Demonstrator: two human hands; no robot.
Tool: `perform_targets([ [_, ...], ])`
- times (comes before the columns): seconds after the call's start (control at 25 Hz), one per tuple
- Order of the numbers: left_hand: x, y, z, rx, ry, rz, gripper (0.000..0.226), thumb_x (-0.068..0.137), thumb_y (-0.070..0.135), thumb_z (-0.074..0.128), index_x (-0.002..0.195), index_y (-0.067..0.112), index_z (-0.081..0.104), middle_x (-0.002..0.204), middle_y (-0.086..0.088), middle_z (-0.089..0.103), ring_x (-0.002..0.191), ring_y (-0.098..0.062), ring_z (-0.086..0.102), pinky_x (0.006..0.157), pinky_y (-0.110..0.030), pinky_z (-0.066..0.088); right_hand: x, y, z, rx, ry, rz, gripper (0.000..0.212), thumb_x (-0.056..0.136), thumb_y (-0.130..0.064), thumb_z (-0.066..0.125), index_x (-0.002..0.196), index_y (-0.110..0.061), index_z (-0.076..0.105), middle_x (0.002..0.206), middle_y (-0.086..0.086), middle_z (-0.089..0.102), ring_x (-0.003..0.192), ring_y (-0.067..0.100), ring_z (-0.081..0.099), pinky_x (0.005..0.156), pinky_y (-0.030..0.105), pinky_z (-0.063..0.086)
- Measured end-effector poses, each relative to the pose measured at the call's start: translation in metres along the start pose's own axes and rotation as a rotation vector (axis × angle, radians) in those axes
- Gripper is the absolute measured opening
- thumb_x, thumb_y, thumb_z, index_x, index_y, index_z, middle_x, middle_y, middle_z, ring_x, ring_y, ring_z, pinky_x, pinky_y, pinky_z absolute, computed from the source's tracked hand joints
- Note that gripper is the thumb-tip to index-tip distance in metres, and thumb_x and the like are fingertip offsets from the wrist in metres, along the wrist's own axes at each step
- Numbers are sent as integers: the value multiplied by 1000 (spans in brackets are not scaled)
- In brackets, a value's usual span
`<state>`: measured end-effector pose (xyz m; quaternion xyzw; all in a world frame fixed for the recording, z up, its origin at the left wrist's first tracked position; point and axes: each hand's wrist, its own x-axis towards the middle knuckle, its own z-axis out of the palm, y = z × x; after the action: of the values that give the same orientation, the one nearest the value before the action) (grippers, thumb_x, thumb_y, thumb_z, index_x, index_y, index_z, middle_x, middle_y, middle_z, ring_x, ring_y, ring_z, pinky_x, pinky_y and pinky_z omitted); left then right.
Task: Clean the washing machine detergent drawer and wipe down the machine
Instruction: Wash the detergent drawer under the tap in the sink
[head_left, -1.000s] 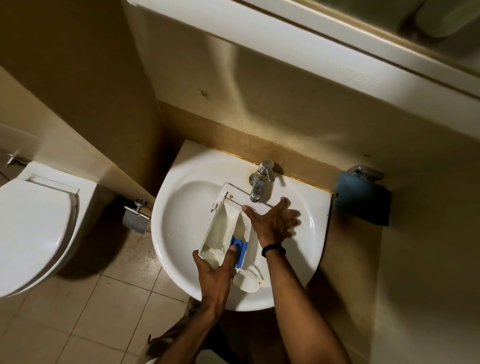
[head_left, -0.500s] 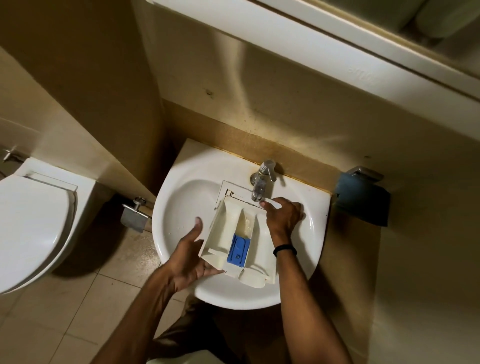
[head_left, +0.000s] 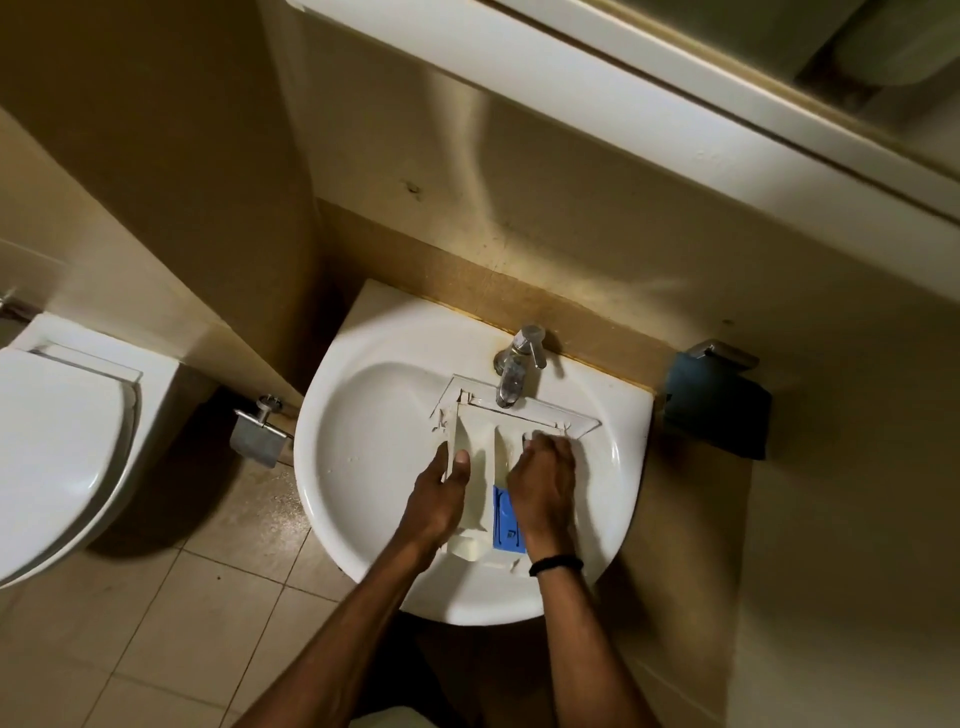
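A white detergent drawer (head_left: 480, 441) with a blue softener cap (head_left: 505, 522) lies flat in the white sink (head_left: 363, 447), its far end under the chrome tap (head_left: 514, 371). My left hand (head_left: 439, 501) grips the drawer's left wall, thumb inside the left compartment. My right hand (head_left: 543, 483) lies over the drawer's right side, fingers curled down into the right compartment; whether they hold anything is hidden. No water stream is visible from the tap.
A toilet (head_left: 62, 441) with its lid shut stands to the left. A chrome paper holder (head_left: 260, 434) is fixed on the wall between toilet and sink. A dark blue dispenser (head_left: 717, 405) hangs right of the sink. A white shelf (head_left: 597, 88) runs overhead.
The drawer went from tilted to lying flat in the basin. My left hand moved from the drawer's near end to its left wall. My right hand moved from the far rim into the right compartment.
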<state>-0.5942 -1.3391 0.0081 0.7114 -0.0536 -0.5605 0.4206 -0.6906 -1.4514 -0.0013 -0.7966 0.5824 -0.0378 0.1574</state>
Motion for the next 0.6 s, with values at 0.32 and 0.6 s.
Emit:
perform_targets([
  [0.32, -3, 8, -2, 0, 22, 29, 61, 104, 62, 36, 157, 31, 43, 145, -5, 62, 120, -27, 66, 104, -46, 55, 12, -8, 6, 178, -180, -284, 39, 101, -29, 46, 134, -16, 62, 136, 1, 53, 129, 20, 47, 111, 31, 39],
  [0.6, -6, 11, -1, 6, 69, 66, 49, 109, 52, 38, 152, 33, 50, 142, -2, 64, 119, -23, 66, 105, -43, 53, 6, -21, 0, 231, -295, -297, 41, 106, -30, 39, 138, -13, 58, 147, 2, 48, 136, 19, 41, 115, 28, 31],
])
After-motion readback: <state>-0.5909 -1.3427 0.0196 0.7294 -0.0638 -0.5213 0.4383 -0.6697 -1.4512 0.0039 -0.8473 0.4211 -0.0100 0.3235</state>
